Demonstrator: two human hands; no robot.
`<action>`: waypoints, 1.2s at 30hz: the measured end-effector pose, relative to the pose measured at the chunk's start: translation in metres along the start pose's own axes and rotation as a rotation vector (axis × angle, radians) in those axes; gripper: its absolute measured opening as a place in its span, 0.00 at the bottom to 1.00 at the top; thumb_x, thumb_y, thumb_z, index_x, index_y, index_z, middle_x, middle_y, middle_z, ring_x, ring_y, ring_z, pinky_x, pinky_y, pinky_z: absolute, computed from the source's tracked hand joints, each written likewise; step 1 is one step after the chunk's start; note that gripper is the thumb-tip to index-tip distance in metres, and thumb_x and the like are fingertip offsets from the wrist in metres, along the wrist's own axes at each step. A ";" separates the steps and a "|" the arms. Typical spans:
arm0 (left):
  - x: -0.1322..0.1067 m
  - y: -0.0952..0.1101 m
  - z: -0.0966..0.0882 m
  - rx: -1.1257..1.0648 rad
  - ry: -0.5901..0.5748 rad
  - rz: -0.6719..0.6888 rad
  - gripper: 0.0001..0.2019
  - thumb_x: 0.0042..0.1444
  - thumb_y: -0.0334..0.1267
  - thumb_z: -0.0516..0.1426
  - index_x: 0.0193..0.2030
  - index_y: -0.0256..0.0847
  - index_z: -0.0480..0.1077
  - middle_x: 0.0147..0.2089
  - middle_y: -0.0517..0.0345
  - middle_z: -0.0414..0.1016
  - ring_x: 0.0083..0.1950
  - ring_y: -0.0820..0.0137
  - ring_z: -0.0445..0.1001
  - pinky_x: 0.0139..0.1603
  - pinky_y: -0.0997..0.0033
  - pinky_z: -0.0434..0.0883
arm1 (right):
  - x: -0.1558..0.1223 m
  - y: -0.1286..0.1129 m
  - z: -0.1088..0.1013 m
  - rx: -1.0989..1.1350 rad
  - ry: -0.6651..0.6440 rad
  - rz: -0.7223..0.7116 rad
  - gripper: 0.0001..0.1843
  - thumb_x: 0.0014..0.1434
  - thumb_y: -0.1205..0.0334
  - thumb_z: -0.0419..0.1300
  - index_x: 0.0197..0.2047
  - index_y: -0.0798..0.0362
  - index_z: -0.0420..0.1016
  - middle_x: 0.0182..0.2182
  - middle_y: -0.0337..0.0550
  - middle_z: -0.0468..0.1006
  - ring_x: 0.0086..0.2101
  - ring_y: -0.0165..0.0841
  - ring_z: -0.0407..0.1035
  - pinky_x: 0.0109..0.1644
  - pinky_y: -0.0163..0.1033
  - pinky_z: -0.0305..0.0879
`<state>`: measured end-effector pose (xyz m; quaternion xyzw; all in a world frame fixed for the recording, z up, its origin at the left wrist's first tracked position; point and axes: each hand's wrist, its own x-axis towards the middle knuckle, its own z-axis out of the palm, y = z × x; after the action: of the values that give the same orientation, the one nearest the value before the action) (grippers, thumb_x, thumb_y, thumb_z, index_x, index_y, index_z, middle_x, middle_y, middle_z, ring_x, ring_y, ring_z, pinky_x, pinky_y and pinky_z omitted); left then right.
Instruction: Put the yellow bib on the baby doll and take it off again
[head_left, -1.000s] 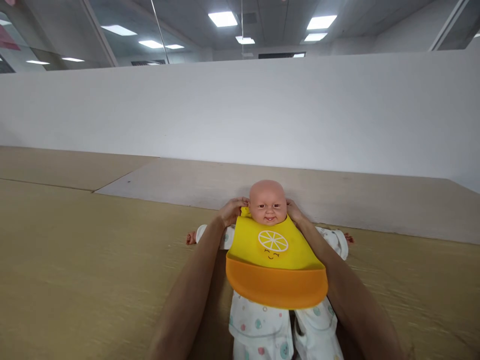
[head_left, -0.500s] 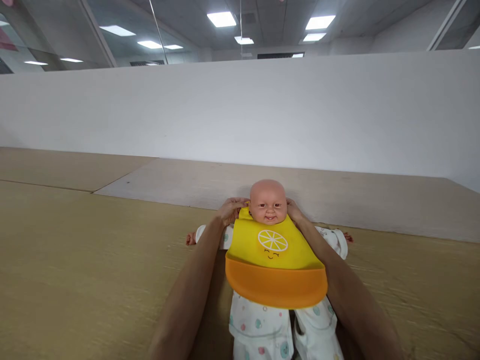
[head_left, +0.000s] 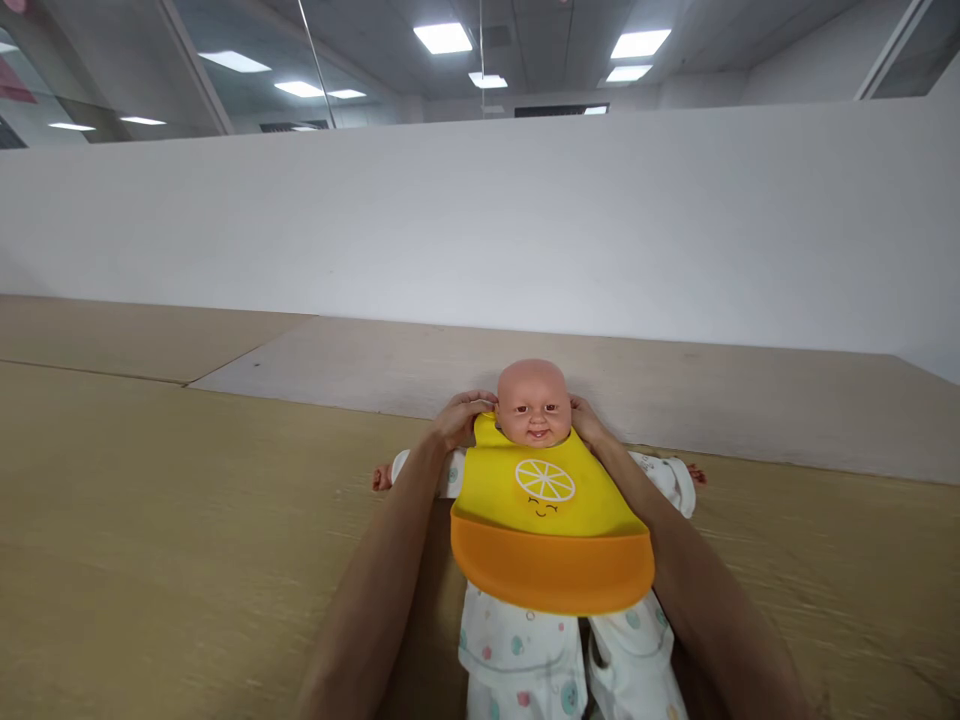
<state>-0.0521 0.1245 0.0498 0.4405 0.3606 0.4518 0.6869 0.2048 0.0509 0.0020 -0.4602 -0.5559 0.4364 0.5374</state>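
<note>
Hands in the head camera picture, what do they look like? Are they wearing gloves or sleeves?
The left hand and the right hand are bare, with no gloves. The left forearm and right forearm are bare too: no sleeves, watches or bracelets show, and no cuffs are in view.

A tan mat (head_left: 150, 520) meets a paler board (head_left: 712, 400) before a white partition wall (head_left: 480, 220), with glass panes (head_left: 97, 70) at upper left and square ceiling lights (head_left: 442, 38) above the wall.
</note>
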 end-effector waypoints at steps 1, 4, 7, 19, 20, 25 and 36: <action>-0.001 0.001 0.001 -0.010 0.001 -0.002 0.11 0.35 0.31 0.65 0.30 0.38 0.74 0.24 0.61 0.74 0.25 0.71 0.71 0.30 0.71 0.66 | -0.007 0.000 -0.002 -0.001 -0.005 -0.004 0.16 0.56 0.59 0.55 0.45 0.56 0.76 0.46 0.50 0.76 0.53 0.38 0.64 0.54 0.40 0.62; -0.001 0.001 0.004 -0.005 0.019 0.001 0.11 0.35 0.30 0.64 0.30 0.38 0.73 0.25 0.60 0.74 0.26 0.71 0.71 0.30 0.71 0.66 | -0.024 -0.001 -0.009 -0.005 -0.018 -0.013 0.16 0.56 0.59 0.54 0.44 0.55 0.77 0.47 0.49 0.76 0.54 0.38 0.64 0.54 0.40 0.62; 0.001 -0.001 0.004 0.060 0.062 0.038 0.08 0.34 0.30 0.61 0.27 0.37 0.73 0.22 0.62 0.71 0.24 0.74 0.67 0.27 0.74 0.63 | -0.036 -0.003 -0.013 -0.015 -0.020 -0.018 0.16 0.54 0.59 0.56 0.45 0.54 0.76 0.48 0.49 0.76 0.54 0.38 0.63 0.54 0.40 0.62; 0.009 -0.003 0.002 0.113 0.127 0.158 0.06 0.33 0.26 0.56 0.19 0.39 0.72 0.21 0.64 0.68 0.23 0.77 0.61 0.25 0.75 0.57 | -0.063 -0.003 -0.024 -0.063 -0.020 0.003 0.17 0.55 0.59 0.55 0.46 0.52 0.76 0.47 0.48 0.77 0.53 0.37 0.65 0.55 0.39 0.62; 0.009 -0.003 0.003 0.104 0.125 0.168 0.06 0.33 0.26 0.56 0.19 0.39 0.72 0.21 0.64 0.68 0.24 0.76 0.62 0.26 0.75 0.58 | -0.063 -0.003 -0.024 -0.064 -0.020 0.005 0.17 0.55 0.59 0.55 0.46 0.51 0.76 0.47 0.47 0.77 0.53 0.37 0.65 0.55 0.39 0.62; 0.009 -0.006 0.004 0.050 0.129 0.215 0.04 0.35 0.27 0.57 0.18 0.39 0.72 0.21 0.63 0.69 0.25 0.76 0.64 0.29 0.74 0.60 | -0.061 -0.003 -0.020 -0.063 -0.012 0.011 0.18 0.56 0.58 0.54 0.47 0.54 0.76 0.47 0.49 0.77 0.53 0.38 0.65 0.55 0.39 0.62; 0.010 -0.008 0.006 -0.072 0.153 0.238 0.04 0.34 0.27 0.60 0.20 0.38 0.74 0.23 0.61 0.74 0.27 0.75 0.68 0.33 0.74 0.64 | -0.011 -0.023 0.000 -0.020 0.019 0.028 0.18 0.61 0.53 0.51 0.45 0.54 0.76 0.47 0.49 0.77 0.52 0.38 0.66 0.52 0.39 0.65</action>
<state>-0.0405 0.1304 0.0433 0.4193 0.3407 0.5750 0.6144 0.2036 0.0354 0.0223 -0.4774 -0.5486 0.4339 0.5318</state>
